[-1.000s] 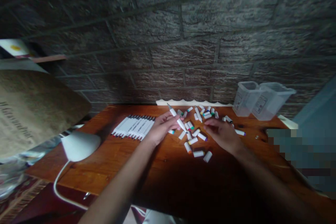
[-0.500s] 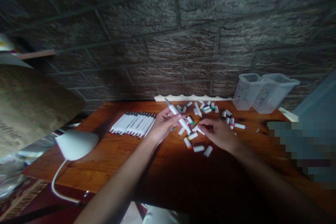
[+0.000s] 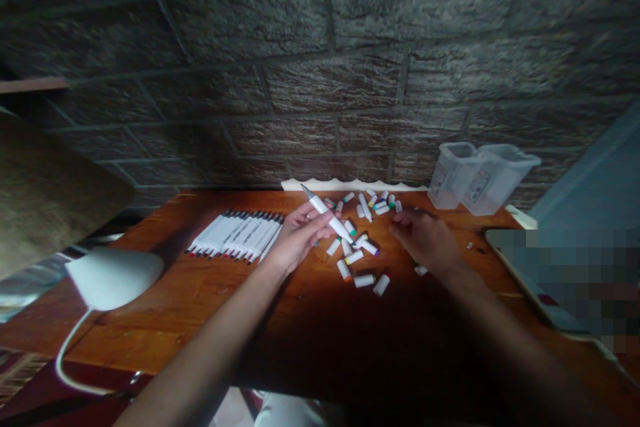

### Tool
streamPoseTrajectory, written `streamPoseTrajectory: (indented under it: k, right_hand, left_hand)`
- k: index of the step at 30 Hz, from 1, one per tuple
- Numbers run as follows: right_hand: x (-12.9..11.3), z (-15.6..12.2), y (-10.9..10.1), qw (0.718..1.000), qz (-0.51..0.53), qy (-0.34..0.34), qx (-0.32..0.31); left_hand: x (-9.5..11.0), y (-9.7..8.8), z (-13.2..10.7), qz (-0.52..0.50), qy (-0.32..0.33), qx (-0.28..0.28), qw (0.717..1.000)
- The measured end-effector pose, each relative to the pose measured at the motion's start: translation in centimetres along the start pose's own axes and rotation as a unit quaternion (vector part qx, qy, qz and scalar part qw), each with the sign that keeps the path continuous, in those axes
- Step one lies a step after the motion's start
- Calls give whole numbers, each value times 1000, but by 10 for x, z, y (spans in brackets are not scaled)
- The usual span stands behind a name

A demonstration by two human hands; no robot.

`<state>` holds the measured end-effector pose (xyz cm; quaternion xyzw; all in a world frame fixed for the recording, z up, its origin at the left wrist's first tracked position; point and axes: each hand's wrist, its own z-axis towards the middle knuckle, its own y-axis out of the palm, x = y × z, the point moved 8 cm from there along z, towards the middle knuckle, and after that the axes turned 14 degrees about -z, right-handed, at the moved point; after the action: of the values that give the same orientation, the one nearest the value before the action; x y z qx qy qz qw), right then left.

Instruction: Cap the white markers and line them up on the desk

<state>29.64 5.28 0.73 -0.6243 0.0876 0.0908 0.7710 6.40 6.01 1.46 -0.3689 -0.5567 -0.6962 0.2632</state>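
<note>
My left hand (image 3: 300,237) is closed around a white marker (image 3: 327,215), held tilted, its grey tapered end pointing up and left. The marker's lower dark end hangs just over several loose white caps with coloured ends, such as an orange-ended cap (image 3: 344,271) and a yellow-ended cap (image 3: 354,257). Over the right side of the scattered caps is my right hand (image 3: 427,240), fingers curled and blurred in shadow. Whether it holds anything is hidden. A small cap (image 3: 421,270) shows below it. To the left lies a neat row of white markers (image 3: 237,235).
A white lamp (image 3: 117,277) with a cord stands at the left of the wooden table (image 3: 165,333). Two clear plastic containers (image 3: 487,180) sit at the back right, by the brick wall (image 3: 300,113). A scalloped white strip (image 3: 350,184) lines the table's back edge.
My right hand has moved right, from the middle caps to over those at the right, now covering most of them. The left hand still holds the marker. The view has shifted slightly right.
</note>
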Motion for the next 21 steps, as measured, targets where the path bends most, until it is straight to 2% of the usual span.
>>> streamPoseTrajectory:
  k: [2,5,12,17,19,21]
  right_hand:
    - [20,4,-5,998,-54,43,5]
    - [25,8,-2,997,-77,30,-10]
    - [-18,0,12,997,-16,-66,-30]
    - [-34,-7,18,990,65,-109,-61]
    - [-37,-7,14,985,122,-119,-38]
    - [-38,-8,4,971,207,-122,12]
  left_hand:
    - [0,-2,1,4,3,12,1000]
    - [0,-2,1,0,8,15,1000]
    - [-3,-2,2,-8,4,12,1000]
    - [-4,-2,2,-3,-3,20,1000]
    - [-4,-1,2,1,-3,16,1000]
    - [-4,0,1,7,-5,7,1000]
